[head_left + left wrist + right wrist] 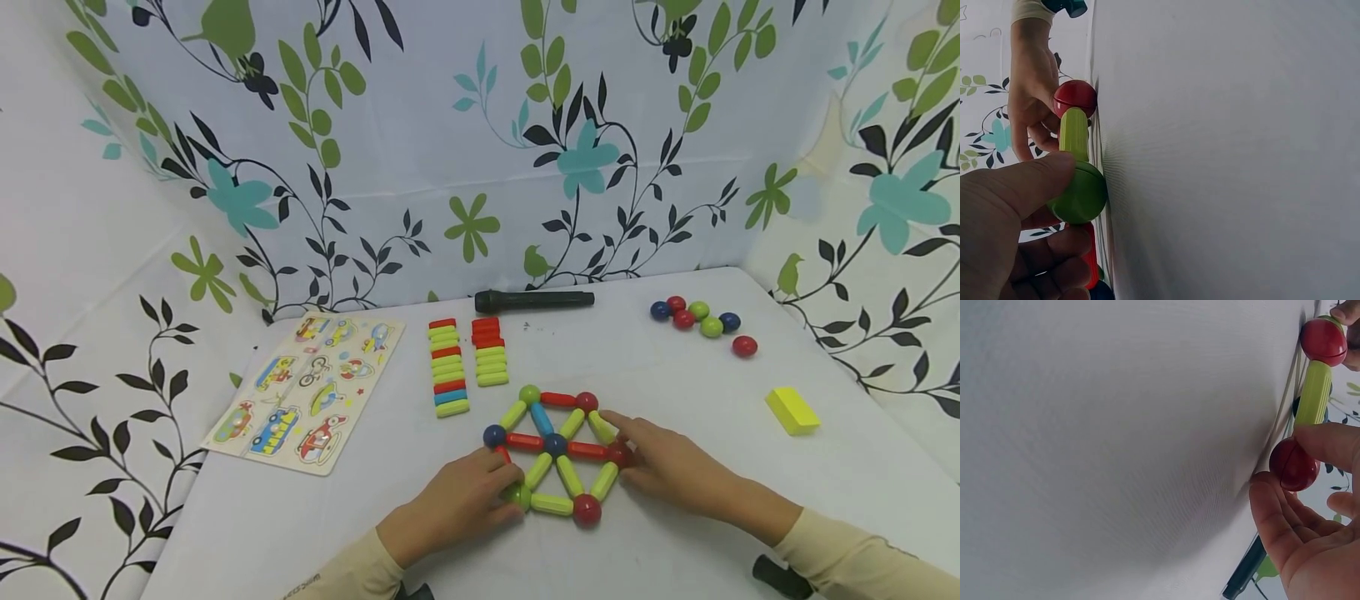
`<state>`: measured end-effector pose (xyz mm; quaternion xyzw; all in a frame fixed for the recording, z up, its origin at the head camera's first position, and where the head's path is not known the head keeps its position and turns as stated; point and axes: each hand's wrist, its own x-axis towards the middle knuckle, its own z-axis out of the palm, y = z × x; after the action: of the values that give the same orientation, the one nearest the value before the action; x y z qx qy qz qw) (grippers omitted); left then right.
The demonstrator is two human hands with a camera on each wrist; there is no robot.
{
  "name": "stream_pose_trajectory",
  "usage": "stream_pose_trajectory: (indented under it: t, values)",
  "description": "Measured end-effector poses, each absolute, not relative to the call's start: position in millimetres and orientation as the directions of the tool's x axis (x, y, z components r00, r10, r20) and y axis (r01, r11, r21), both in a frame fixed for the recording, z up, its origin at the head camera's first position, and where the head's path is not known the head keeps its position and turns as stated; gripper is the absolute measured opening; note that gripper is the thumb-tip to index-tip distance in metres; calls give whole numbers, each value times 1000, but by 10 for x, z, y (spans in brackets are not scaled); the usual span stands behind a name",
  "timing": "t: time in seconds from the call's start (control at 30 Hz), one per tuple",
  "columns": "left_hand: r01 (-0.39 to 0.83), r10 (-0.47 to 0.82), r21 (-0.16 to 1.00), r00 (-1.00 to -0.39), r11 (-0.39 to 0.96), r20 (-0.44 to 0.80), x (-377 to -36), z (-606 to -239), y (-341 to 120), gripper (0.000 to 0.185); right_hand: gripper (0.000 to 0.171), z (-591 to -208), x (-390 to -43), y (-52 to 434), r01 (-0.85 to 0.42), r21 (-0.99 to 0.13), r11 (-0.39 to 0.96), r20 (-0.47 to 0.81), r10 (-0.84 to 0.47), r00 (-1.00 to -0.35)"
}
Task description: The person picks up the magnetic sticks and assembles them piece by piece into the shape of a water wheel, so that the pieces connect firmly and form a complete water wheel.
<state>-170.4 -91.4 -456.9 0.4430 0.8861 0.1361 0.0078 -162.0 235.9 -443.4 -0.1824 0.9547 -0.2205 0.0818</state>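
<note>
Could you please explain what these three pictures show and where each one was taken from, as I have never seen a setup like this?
There is no machine here: a person works with bare hands and wears three cameras. The wide picture comes from a camera on the head, looking down at a white table. The other two come from cameras on the wrists, so they look sideways and very close.

On the table lies a hexagon wheel built of coloured sticks and balls. The left hand pinches its green ball; the right hand pinches a red ball on the opposite side.

Behind it are spare sticks, loose balls, a black torch, a yellow block and a picture puzzle board.
</note>
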Motion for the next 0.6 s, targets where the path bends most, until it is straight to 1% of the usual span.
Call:
stream_pose_trajectory:
  t: [0.1,0.17,0.3,0.37,0.43,0.53,0.6]
  values:
    - [781,786,248,-610,573,105,-1701,-4569,-918,34,82,-4422,-1629,2372,-316,-461,830,-69,-388,-919]
    - [781,786,249,-610,573,104,-1698,-4569,-921,35,79,-4419,-1635,2378,-322,-467,824,-61,-393,-917]
    - [772,777,265,-620,578,108,-1700,-4561,-932,32,62,-4426,-1637,2405,-367,-461,808,-30,-428,-903]
    - [746,750,279,-651,605,116,-1701,-4543,-942,30,52,-4438,-1633,2415,-392,-452,802,-21,-448,-894]
    - [709,707,289,-695,643,132,-1706,-4516,-954,32,45,-4456,-1630,2429,-417,-436,797,-12,-469,-883]
    - [652,638,274,-755,707,150,-1718,-4476,-965,46,40,-4490,-1625,2437,-433,-413,801,-5,-477,-879]
    - [630,614,259,-775,732,148,-1730,-4462,-967,57,40,-4499,-1625,2441,-441,-403,802,4,-480,-877]
